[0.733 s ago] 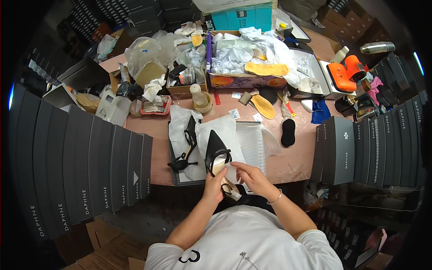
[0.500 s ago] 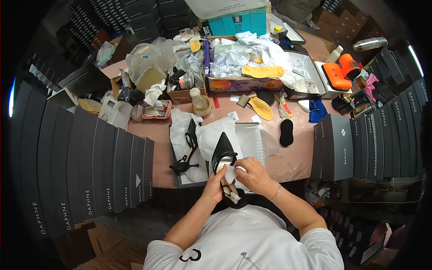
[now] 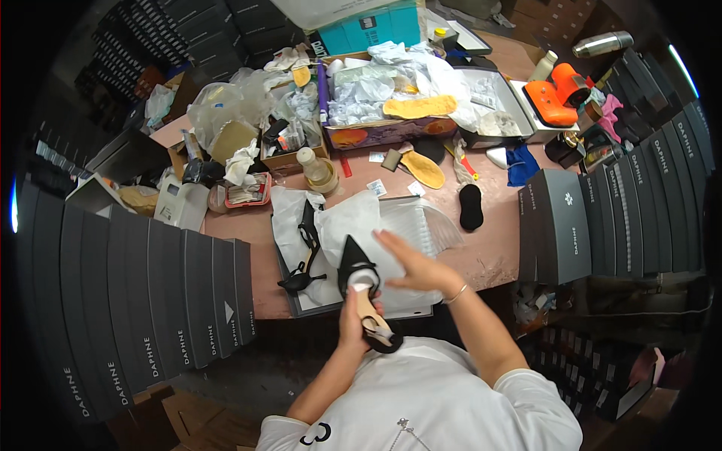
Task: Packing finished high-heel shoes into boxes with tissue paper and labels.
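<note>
My left hand (image 3: 351, 322) is wrapped round the middle of a black pointed slingback shoe (image 3: 353, 259), toe pointing away from me. White paper (image 3: 364, 279) shows inside its opening. Just right of the shoe, my right hand (image 3: 417, 267) is raised with fingers spread and nothing in it. Beneath both hands lies an open grey shoebox (image 3: 284, 272) lined with white tissue paper (image 3: 346, 219). The matching black shoe (image 3: 307, 239) rests on its side at the box's left. A ribbed translucent sheet (image 3: 430, 225) lies at the right.
Stacked grey shoeboxes (image 3: 162, 286) wall in the left, with more boxes (image 3: 556, 233) on the right. Behind stand a bottle in a bowl (image 3: 320, 173), a carton of crumpled paper (image 3: 361, 135) and an orange device (image 3: 553, 105). A black oval pad (image 3: 471, 207) lies near the box.
My right hand has left the shoe's opening; its fingers have spread. The left hand still grips the shoe. The whole view has shifted slightly.
</note>
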Tool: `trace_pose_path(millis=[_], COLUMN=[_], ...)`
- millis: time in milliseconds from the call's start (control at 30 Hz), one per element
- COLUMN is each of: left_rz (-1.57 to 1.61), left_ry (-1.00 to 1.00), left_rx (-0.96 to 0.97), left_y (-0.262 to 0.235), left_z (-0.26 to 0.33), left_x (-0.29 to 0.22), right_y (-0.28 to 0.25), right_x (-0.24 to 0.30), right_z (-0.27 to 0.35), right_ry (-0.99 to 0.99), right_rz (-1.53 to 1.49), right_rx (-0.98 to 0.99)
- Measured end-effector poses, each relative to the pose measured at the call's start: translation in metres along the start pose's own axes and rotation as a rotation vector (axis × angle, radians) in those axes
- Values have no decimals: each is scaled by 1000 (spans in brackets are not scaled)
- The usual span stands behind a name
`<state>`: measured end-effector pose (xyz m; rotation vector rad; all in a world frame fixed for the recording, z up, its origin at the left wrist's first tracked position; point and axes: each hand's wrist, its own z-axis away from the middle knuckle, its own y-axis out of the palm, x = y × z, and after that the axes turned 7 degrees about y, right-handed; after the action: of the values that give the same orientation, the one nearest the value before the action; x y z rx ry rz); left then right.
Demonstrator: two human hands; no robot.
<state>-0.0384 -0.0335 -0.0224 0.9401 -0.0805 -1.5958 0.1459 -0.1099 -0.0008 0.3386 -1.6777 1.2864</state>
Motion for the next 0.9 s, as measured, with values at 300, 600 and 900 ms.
trace_pose_path(millis=[300, 600, 900], left_rz=[-39, 53, -4], left_ry=[-26, -32, 74], left_rx=[90, 101, 329], left_y=[17, 21, 30], left_z=[-14, -27, -20], left_x=[-7, -15, -18], right_y=[81, -29, -10], right_x=[-83, -25, 41], right_z=[-38, -10, 55], right_ry=[263, 405, 186], right_rz=[520, -745, -405], right_rx=[301, 66, 28])
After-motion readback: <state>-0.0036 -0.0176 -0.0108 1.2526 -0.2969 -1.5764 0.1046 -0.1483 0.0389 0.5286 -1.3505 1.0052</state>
